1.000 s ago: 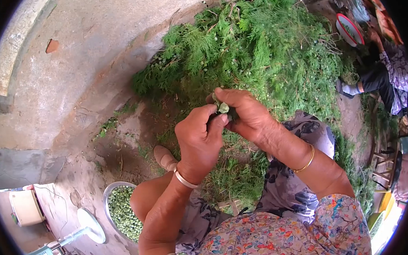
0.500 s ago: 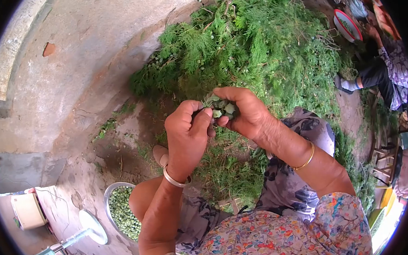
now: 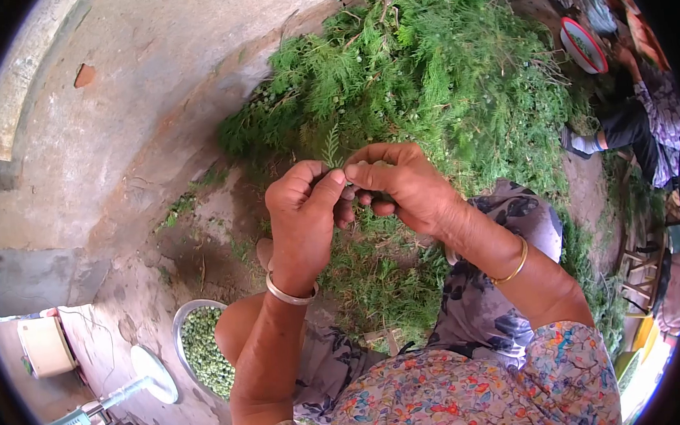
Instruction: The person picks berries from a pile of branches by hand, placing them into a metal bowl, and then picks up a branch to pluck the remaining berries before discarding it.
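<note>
My left hand (image 3: 302, 203) pinches a small green conifer sprig (image 3: 331, 147) between thumb and fingers, its feathery tip pointing up. My right hand (image 3: 404, 183) is closed beside it, with its thumb meeting the left thumb at the sprig's base. Green cones are gathered in the right hand, now mostly hidden behind its thumb and curled fingers. Both hands are held above the near edge of a large heap of cut conifer branches (image 3: 425, 82). By my left knee stands a metal basin (image 3: 178, 331) full of green cones (image 3: 206, 347).
A white pedestal fan (image 3: 154, 376) stands at lower left, near a cream box (image 3: 46, 347). Along the left runs a concrete wall (image 3: 152, 68). Another person (image 3: 657, 119) sits at right near a red-rimmed basin (image 3: 585, 45). Loose greenery (image 3: 380, 288) litters the ground between my legs.
The right thumb has swung over to meet the left thumb, covering the cones that showed in the right hand. The sprig now sticks up between the hands.
</note>
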The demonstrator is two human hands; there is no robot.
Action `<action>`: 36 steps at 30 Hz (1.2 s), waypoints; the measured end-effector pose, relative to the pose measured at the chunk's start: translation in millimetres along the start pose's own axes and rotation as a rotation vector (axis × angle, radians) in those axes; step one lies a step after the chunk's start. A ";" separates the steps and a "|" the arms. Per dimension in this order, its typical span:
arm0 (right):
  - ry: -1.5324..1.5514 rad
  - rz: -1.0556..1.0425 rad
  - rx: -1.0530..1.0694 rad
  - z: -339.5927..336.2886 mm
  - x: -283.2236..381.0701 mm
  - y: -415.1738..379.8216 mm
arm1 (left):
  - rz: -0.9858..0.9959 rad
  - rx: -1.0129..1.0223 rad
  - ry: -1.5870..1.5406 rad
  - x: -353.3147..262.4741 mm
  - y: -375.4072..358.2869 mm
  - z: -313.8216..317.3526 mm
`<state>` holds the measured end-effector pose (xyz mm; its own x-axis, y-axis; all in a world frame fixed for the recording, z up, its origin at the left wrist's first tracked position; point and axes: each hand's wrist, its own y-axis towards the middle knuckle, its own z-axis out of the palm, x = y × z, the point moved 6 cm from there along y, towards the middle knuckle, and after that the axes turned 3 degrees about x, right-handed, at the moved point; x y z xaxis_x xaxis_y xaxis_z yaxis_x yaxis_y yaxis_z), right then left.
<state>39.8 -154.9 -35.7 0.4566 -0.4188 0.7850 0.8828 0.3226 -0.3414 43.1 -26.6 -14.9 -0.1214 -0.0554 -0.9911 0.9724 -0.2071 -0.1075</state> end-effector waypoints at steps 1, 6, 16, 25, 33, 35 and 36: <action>-0.051 0.002 -0.010 -1.5 -0.3 0.4 | -0.001 0.000 0.000 1.3 0.0 0.2; 0.180 0.029 0.026 -7.6 2.2 1.4 | -0.197 -0.232 -0.619 14.0 4.6 -10.4; -0.589 -0.360 0.003 5.4 24.3 -6.3 | -0.613 0.056 -0.768 58.9 3.8 22.3; -0.252 -0.096 -0.103 -6.4 15.8 -1.0 | -0.488 0.099 -0.808 60.5 8.3 31.5; 0.100 -0.030 -0.193 -13.8 12.6 2.5 | -0.282 -0.165 -0.550 38.7 0.8 21.1; 0.128 -0.045 -0.203 -15.3 12.7 3.2 | -0.113 -0.220 -0.378 26.7 0.4 13.0; 0.129 -0.052 -0.202 -16.6 11.8 4.3 | -0.112 -0.220 -0.378 24.6 -0.6 13.4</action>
<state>50.8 -172.6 -36.5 0.4087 -0.5392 0.7363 0.9037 0.1267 -0.4089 36.9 -40.9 -38.1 -0.2532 -0.4059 -0.8781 0.9633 -0.0222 -0.2675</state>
